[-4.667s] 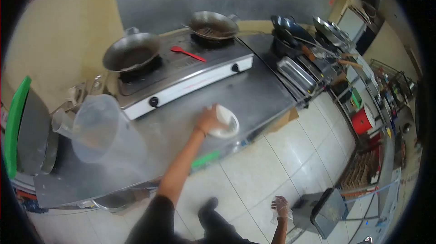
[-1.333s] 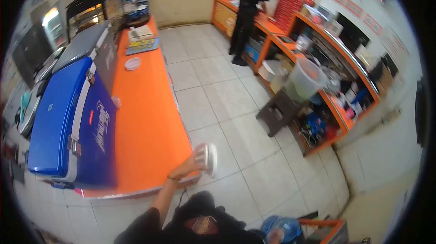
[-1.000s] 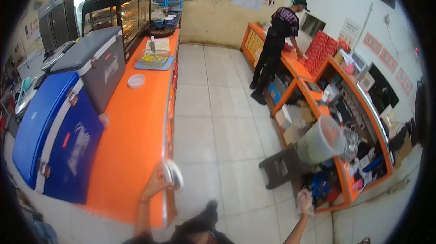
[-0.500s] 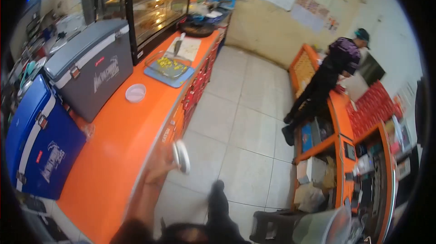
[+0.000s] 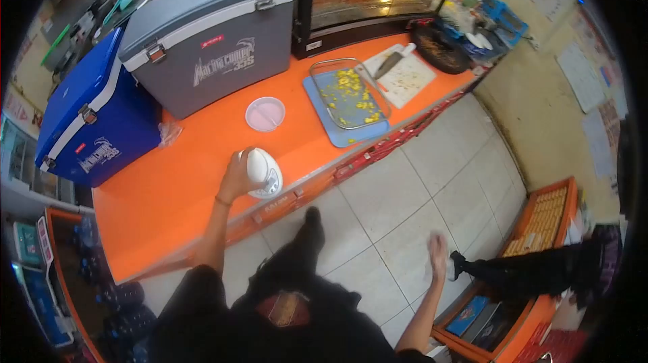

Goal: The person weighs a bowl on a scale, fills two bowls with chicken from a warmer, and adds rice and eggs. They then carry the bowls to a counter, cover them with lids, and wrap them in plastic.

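My left hand (image 5: 236,177) grips a white kitchen scale (image 5: 268,179) by its side, with the fingers curled over its round top. The scale is at the front edge of the orange counter (image 5: 169,208), its button panel facing my body. Just beyond it sits a small pale pink bowl (image 5: 265,114). Over the floor on the right, my right hand (image 5: 438,255) is raised with its fingers stretched out, slightly blurred, and nothing visible in it.
Grey (image 5: 216,45) and blue (image 5: 101,120) cooler boxes line the counter's back. A glass dish (image 5: 347,96) with yellow pieces rests on a blue tray (image 5: 361,137), beside a knife (image 5: 391,62) on a white board (image 5: 408,83). A co-worker (image 5: 540,268) stands at right.
My left hand has brought the scale from beside the counter up to its front edge. My right hand has come into view. The view has turned toward the counter.
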The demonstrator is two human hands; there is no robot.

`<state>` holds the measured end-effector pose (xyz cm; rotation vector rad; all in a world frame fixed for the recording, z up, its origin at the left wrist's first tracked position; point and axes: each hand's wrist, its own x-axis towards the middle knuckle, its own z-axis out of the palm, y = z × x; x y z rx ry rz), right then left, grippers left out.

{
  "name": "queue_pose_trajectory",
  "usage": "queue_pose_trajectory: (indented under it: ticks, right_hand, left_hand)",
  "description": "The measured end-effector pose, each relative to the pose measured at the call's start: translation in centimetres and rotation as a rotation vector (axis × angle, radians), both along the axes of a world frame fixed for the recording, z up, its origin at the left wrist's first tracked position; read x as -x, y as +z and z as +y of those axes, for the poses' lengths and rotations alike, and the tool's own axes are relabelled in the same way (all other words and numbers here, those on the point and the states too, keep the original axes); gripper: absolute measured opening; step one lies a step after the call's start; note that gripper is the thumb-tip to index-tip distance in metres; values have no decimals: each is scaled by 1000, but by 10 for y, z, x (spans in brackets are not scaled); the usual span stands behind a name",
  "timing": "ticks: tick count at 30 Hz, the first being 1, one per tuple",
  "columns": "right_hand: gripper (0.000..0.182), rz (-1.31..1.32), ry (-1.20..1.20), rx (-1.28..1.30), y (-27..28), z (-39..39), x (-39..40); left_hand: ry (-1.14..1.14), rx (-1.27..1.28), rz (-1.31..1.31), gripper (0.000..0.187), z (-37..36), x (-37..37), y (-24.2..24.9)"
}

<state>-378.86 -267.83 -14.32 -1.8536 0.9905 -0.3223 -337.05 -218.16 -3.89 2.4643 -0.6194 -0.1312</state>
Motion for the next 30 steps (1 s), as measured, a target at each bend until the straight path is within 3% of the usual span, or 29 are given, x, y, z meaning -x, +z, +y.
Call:
queue_pose_trajectory:
  ticks: [1,2,3,4,5,6,9,10,11,12,16,18,19,22,24,28,30]
  right_hand:
    - [38,-248,40,18,14,13,-75]
    - [39,-161,218,55,77,50,-160]
    - [34,-298,279,-196,86,74,-228]
    - [34,-233,430,-130,81,92,-289]
    - [36,-330,615,35,80,118,-345]
    - [39,-103,700,35,104,149,-393]
    - [65,-44,827,231,80,203,-505]
    - [65,-39,866,222,59,210,-529]
    - [65,-32,851,390,22,218,-552]
    - [66,-33,834,560,1,223,-571]
    - [57,212,1075,447,9,234,-606]
    - [47,-80,1120,547,-24,224,-616]
    - [47,-82,1157,544,-21,220,-616]
    - [42,-202,1238,452,23,209,-613]
    - [37,-197,1297,194,51,205,-602]
    - [39,8,1426,333,94,211,-579]
    - [43,51,1552,469,103,214,-573]
  left_hand:
    - [24,-20,23,98,-3,-12,-8]
    - [40,-56,-34,99,-4,-24,-20]
    - [57,-96,-81,100,-6,-31,-28]
    - [71,-103,-32,102,-10,-38,-30]
    - [102,-175,43,104,-19,-43,-26]
    - [146,-218,43,104,-27,-44,-24]
    - [236,-277,78,105,-47,-51,-27]
    - [245,-286,90,106,-52,-53,-27]
    - [281,-289,103,106,-57,-54,-29]
    - [296,-287,95,107,-61,-55,-33]
    - [386,-299,150,108,-86,-47,-33]
    - [415,-268,182,104,-100,-44,-32]
    - [448,-265,195,104,-107,-42,-32]
    - [419,-237,142,104,-119,-44,-34]
    - [386,-157,-14,98,-122,-39,-45]
    - [654,128,14,79,-131,1,-11]
    - [792,120,37,72,-127,37,-16]
